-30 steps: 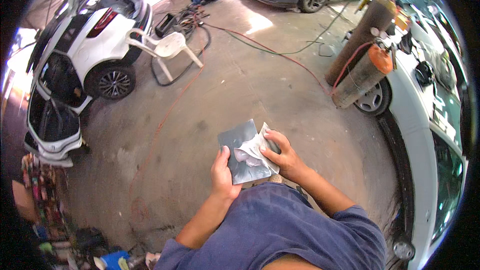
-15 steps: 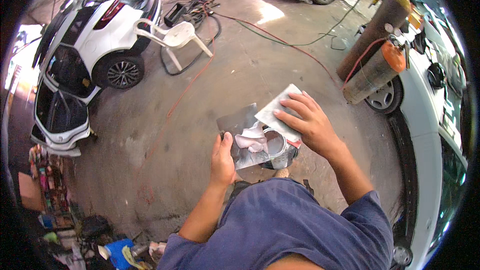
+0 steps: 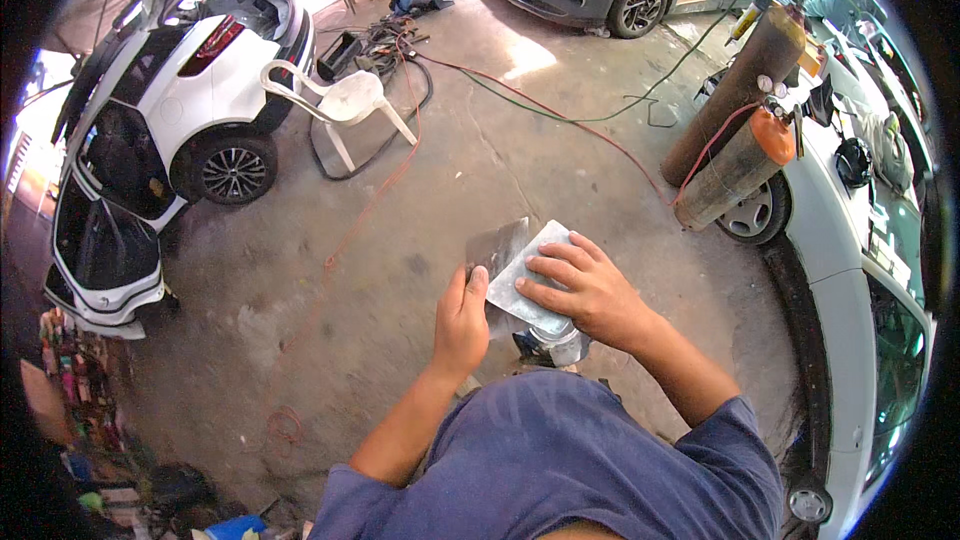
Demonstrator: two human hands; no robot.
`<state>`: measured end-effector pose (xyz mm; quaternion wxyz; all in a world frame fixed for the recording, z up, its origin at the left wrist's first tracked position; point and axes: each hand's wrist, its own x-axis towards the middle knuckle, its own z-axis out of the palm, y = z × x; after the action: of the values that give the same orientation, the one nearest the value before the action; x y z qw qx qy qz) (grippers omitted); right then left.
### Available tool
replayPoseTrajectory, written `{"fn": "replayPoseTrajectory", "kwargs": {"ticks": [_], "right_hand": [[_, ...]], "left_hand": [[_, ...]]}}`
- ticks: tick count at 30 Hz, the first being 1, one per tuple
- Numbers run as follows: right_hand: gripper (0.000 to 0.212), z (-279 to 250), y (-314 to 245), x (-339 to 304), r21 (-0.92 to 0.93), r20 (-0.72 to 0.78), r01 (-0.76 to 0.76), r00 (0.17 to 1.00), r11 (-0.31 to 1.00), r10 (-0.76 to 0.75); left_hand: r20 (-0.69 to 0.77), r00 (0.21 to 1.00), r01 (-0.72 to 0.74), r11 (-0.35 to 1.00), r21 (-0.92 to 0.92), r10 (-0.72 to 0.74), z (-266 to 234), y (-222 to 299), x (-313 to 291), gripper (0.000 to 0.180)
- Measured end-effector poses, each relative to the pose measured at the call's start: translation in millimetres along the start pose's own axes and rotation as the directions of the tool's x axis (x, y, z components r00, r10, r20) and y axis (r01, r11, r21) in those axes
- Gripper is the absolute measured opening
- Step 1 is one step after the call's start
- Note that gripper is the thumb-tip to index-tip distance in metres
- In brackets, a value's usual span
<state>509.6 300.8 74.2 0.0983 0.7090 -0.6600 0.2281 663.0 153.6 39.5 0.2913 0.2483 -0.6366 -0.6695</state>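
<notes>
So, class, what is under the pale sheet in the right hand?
Under the pale sheet, part of a dark sheet in the left hand shows, and a can peeks out past its near edge. Whatever lies beneath its middle is covered and cannot be seen.

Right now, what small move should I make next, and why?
Perhaps draw the pale pad lightly across the grey plate: your right hand holds the pad over part of it, while your left hand grips the plate's edge.

Stained grey-brown floor [image 3: 250, 270]; white plastic chair [image 3: 352, 100] between ten and eleven o'clock; sunlit patch [image 3: 522, 56] at twelve.
</notes>
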Motion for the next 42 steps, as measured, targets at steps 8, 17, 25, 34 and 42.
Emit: {"fn": "replayPoseTrajectory", "kwargs": {"ticks": [8, 17, 25, 34, 42], "right_hand": [[0.043, 17, -20, 3, 0.084, 0.06, 0.011, 0.998, 0.996, -0.016], [0.048, 25, -38, -11, 0.133, 0.184, 0.038, 0.981, 0.99, -0.062], [0.047, 21, -43, -21, 0.548, -0.179, -0.073, 0.963, 0.833, 0.202], [0.059, 44, -71, -38, 0.751, 0.073, -0.313, 0.914, 0.581, 0.398], [0.055, 100, -15, -86, 0.687, 0.379, -0.624, 0.745, 0.372, 0.549]], "left_hand": [[-0.025, 0.999, -0.032, 0.989, 0.145, 0.036, -15, 0, 10, 0.031], [-0.113, 0.987, -0.084, 0.96, 0.267, 0.118, -17, -6, 4, 0.036], [-0.194, 0.977, 0.074, 0.992, -0.105, -0.093, -26, 7, 6, 0.034], [-0.039, 0.897, 0.264, 0.603, -0.753, -0.44, -2, -14, -44, 0.031], [-0.114, 0.835, 0.275, 0.588, -0.761, -0.538, -22, -34, -54, 0.032]]}}
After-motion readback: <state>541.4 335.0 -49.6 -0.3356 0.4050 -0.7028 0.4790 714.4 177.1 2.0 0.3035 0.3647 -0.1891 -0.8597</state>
